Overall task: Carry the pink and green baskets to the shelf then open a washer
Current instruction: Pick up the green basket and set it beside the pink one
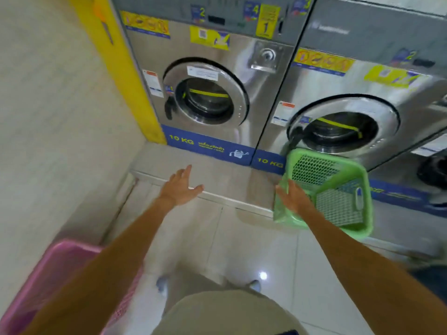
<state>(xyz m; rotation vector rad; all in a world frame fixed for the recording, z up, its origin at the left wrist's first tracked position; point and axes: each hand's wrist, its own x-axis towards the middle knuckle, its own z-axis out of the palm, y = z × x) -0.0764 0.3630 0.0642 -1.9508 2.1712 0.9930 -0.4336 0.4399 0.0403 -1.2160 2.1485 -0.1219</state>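
The green basket (331, 189) sits tilted on the raised step below the right washer (343, 131). My right hand (294, 198) lies against its near left rim, fingers spread; a firm grip cannot be told. My left hand (181, 186) hovers open over the step, holding nothing. The pink basket (53, 281) stands on the floor at the lower left, partly hidden behind my left forearm. The left washer (205, 97) has its round door shut, with a black handle on the door's left side.
A tiled wall and a yellow panel (125, 76) close off the left side. A raised tiled step (217, 175) runs along the foot of the washers. A third machine's dark door (435, 172) shows at the right edge. Glossy floor tiles and my shoes lie below.
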